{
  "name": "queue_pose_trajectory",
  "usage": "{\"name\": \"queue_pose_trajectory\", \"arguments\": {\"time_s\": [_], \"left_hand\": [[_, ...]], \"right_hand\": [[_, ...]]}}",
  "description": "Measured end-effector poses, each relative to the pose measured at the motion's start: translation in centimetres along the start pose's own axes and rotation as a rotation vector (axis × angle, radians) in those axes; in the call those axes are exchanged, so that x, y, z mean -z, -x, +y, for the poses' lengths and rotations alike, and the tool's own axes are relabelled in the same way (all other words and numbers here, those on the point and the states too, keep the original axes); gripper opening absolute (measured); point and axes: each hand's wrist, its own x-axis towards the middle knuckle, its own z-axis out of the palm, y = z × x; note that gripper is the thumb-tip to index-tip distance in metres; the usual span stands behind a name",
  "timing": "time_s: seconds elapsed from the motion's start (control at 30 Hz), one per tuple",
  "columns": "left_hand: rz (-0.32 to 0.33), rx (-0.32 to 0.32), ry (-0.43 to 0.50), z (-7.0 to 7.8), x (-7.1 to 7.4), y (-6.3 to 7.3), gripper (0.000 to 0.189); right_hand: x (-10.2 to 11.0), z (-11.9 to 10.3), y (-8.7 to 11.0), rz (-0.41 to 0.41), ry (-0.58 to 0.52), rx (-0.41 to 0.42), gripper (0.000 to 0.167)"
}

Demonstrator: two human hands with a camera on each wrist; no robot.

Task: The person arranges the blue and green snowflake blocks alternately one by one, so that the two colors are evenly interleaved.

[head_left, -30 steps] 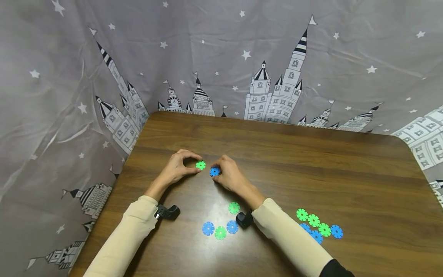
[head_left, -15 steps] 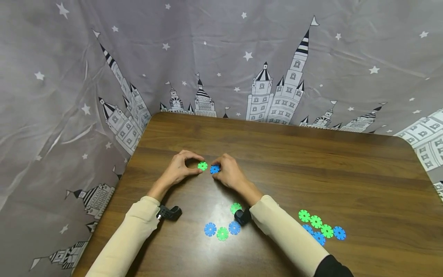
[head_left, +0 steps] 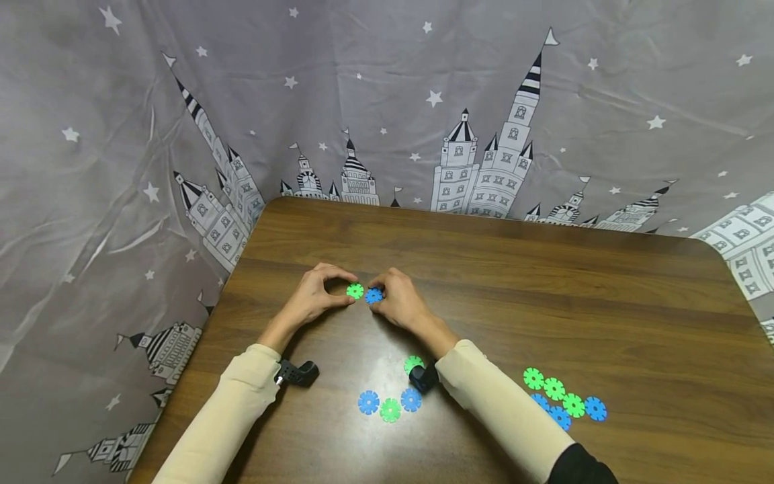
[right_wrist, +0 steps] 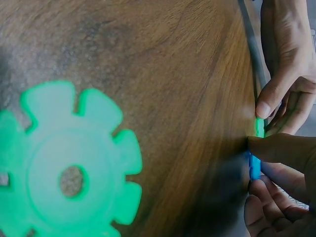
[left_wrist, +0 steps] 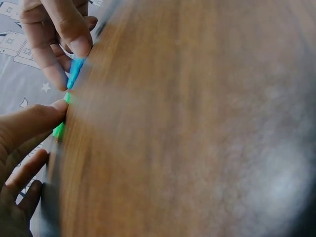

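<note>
In the head view my left hand (head_left: 310, 296) pinches a green notched plastic disc (head_left: 355, 291) by its edges, between thumb and index finger. Facing it, my right hand (head_left: 400, 304) pinches a blue notched disc (head_left: 373, 296). The two discs lie side by side with their rims right at each other, close over the table. Seen edge-on in the left wrist view, the blue disc (left_wrist: 75, 72) stands just above the green disc (left_wrist: 59, 130), which the thumb partly covers. In the right wrist view, fingers hide part of the blue disc (right_wrist: 255, 167).
Nearer me on the wooden table (head_left: 484, 269), a short curved row holds a blue disc (head_left: 368, 402), a green disc (head_left: 390, 410), another blue disc (head_left: 411, 400) and a green disc (head_left: 414, 364) partly behind the wrist camera (head_left: 423, 378). Several more discs (head_left: 554, 388) lie beside my right forearm.
The gap between the green and blue discs has narrowed until their rims come together. Both hands keep their pinch; the view has shifted slightly.
</note>
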Motion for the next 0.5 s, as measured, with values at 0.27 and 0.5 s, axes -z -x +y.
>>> {"name": "queue_pose_trajectory", "arguments": {"time_s": [0.27,0.5], "left_hand": [[0.000,0.006,-0.002,0.01,0.01,0.00,0.038],[-0.002,0.013,-0.001,0.15,0.00,-0.01,0.037]], "right_hand": [[-0.01,-0.02,0.01,0.000,-0.023,-0.005,0.033],[-0.01,-0.05,-0.04,0.010,-0.018,0.007,0.032]]}}
